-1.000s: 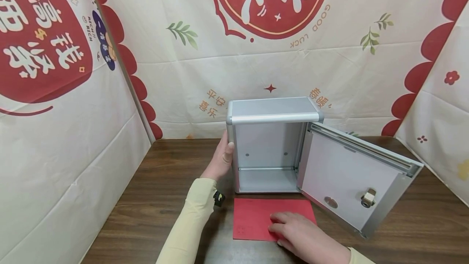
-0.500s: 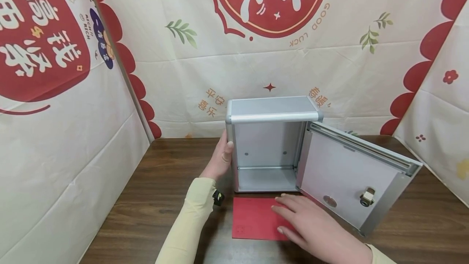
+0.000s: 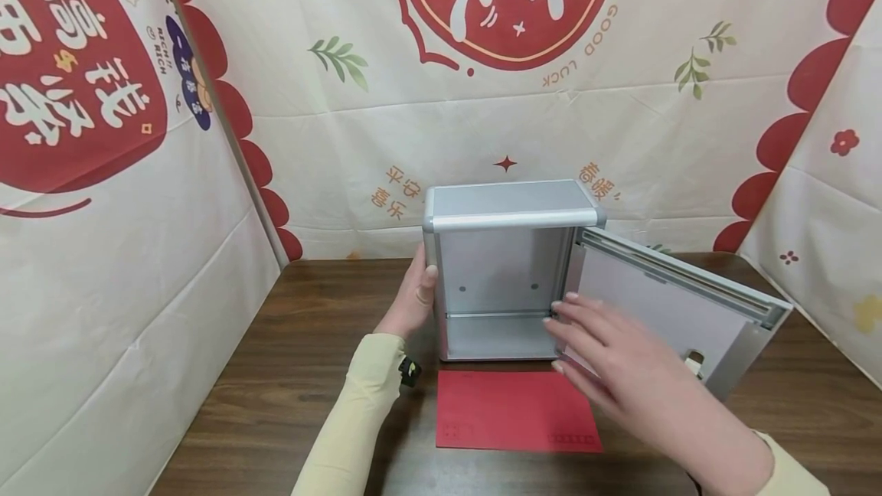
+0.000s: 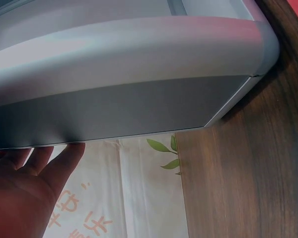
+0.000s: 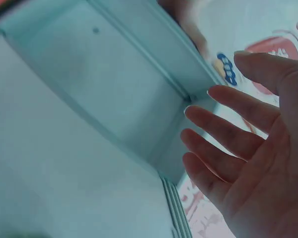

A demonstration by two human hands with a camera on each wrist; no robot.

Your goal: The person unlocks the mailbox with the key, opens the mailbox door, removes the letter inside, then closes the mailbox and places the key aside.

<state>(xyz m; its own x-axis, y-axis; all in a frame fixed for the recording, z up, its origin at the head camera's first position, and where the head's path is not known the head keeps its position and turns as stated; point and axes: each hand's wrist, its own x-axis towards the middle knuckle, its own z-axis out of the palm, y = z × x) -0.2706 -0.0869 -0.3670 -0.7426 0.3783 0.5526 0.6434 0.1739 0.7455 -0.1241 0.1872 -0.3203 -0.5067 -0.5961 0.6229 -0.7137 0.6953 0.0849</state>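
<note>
1. Metal box point(image 3: 510, 201) stands upright on the wooden table point(image 3: 303, 404), opening toward the person, door point(image 3: 699, 312) swung out on the person's right; lock point(image 3: 694, 360) partly behind the right forearm.
2. Red paper point(image 3: 506, 412) lies flat on the table, just in front of the box. Folded or single sheet – can't tell.
3. Left hand point(image 3: 408, 298): clasps the box's left side, thumb toward the front edge, fingers at the rear edge.
4. Right hand point(image 3: 620, 358): holds nothing, fingers spread, raised in front of the door's hinge side; the right wrist view suggests it's off the metal, but the head view alone can't settle contact.
5. Hands well apart, one to each side of the box opening.
6. Step in hand, my read: left steadies the box, right works free near the door.
7. To do it well: left grip firm but light, no tipping or sliding the box on the table.
8. Best to handle the door by its free edge, lock side – more leverage, less pull on the box.
9. Risk: fingertips pinched in the hinge gap; sleeve could also drag the paper askew.
</note>
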